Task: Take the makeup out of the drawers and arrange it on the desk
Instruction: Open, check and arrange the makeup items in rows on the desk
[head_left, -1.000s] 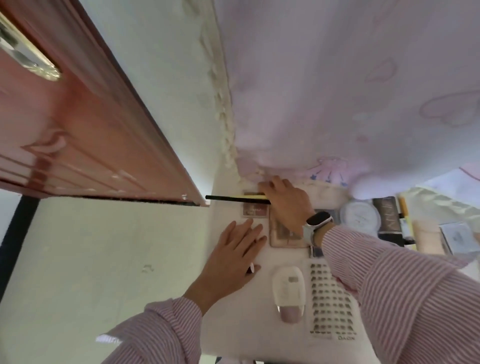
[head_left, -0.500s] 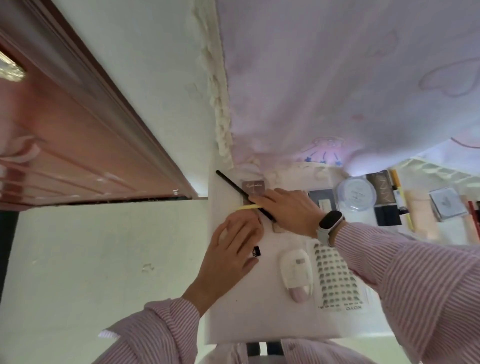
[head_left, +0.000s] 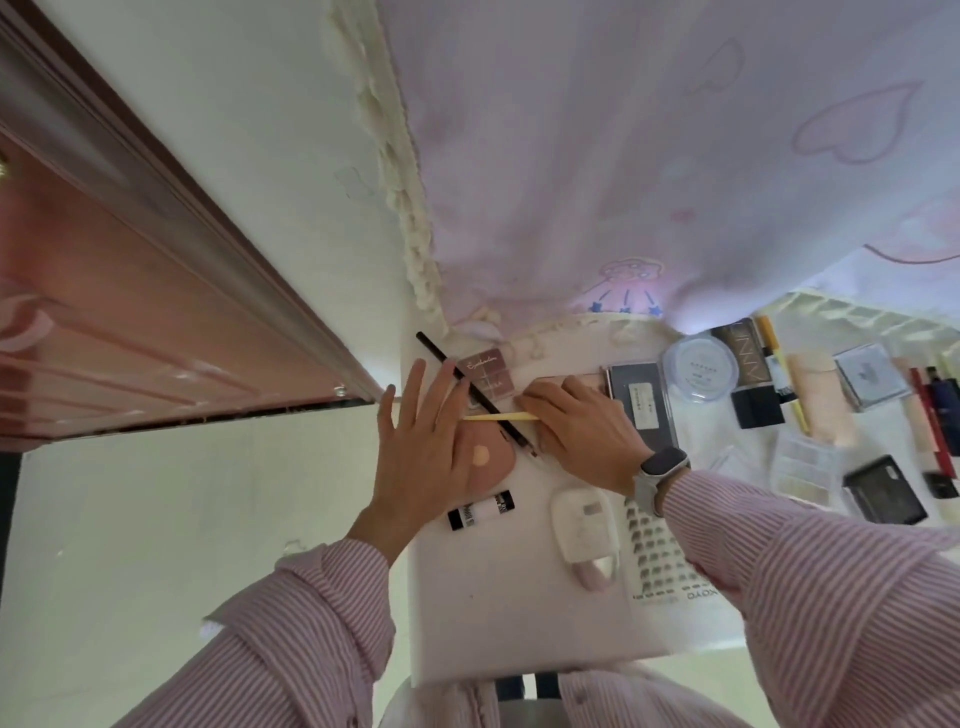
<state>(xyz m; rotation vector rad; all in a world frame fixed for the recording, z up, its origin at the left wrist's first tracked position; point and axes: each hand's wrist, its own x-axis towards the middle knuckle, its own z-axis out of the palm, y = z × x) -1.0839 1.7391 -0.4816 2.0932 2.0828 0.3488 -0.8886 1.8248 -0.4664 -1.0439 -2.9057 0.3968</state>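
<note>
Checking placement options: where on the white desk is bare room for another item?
Bare: the white desk's near strip, below the black-and-white tube and white squeeze bottle. Crowded: the back row from the pink eyeshadow palette rightward, and around both hands.

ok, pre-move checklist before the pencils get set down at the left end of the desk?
1. Right hand grips both sticks: ok, black pencil and yellow stick run out from its fingers.
2. Left hand out of the way: not ok, fingers spread, beside the pencils.
3. Drop spot free: not ok, eyeshadow palette and pink puff lie under the pencils.
4. Pencils parallel: not ok, they cross.
5. Black-and-white tube and white bottle clear of the hands: ok.
6. Desk edge margin: cannot tell.
</note>
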